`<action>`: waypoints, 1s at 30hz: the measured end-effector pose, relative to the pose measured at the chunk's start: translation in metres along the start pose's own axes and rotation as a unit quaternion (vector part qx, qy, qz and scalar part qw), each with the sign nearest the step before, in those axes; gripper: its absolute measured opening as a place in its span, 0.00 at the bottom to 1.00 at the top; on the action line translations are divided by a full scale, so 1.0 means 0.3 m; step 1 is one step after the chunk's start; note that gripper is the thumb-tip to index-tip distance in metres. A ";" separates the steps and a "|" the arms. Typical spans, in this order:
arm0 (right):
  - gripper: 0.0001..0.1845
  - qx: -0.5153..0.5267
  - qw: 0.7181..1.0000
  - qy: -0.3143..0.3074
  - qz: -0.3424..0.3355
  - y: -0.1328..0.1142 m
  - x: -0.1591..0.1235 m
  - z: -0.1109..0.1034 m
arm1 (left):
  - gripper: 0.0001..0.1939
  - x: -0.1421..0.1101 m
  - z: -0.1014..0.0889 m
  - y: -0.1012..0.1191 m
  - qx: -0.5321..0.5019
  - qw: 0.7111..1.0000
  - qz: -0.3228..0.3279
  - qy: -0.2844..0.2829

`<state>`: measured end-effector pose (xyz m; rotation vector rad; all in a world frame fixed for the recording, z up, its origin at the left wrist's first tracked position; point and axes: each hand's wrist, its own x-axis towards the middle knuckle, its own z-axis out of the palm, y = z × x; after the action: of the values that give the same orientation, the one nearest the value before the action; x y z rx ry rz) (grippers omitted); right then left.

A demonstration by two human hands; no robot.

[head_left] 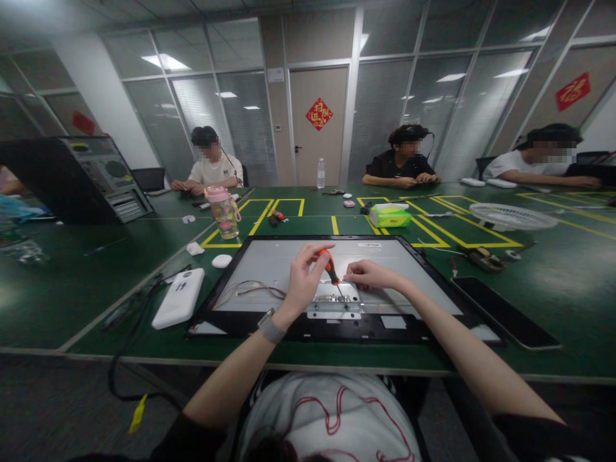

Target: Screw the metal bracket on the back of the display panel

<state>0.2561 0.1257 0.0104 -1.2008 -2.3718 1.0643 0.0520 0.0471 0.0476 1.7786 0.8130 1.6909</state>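
A flat display panel (260, 263) with a black frame lies on the table in front of me, its grey back facing up. My left hand (307, 274) grips the top of a screwdriver (331, 268) with an orange and black handle. The shaft slants down, its tip at a metal bracket (337, 298) near the panel's front edge. Just right of the screwdriver, my right hand (370, 274) is closed in a pinch above the panel; whatever is between its fingertips, if anything, is too small to make out. Thin cables (255, 287) rest on the panel's left part.
Left of the panel are a white power bank (179, 298), a round white object (222, 261) and a pink-lidded bottle (225, 215). A phone (505, 312) lies to the right. Behind are a green tissue pack (391, 217) and a white fan grille (513, 217). Several people sit across the table.
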 end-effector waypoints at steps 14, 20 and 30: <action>0.23 0.003 1.000 0.001 -0.005 0.000 0.001 0.000 | 0.14 -0.001 0.000 0.007 -0.023 0.999 -0.019 -0.014; 0.24 0.007 1.000 0.000 -0.006 0.010 0.004 -0.001 | 0.12 0.002 -0.002 -0.003 0.042 0.999 0.018 0.024; 0.24 0.000 1.000 0.002 0.000 0.002 0.002 -0.001 | 0.14 -0.001 -0.002 0.006 -0.031 0.999 -0.015 -0.013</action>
<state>0.2564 0.1265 0.0102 -1.2026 -2.3682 1.0625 0.0516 0.0456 0.0488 1.7353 0.7639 1.6520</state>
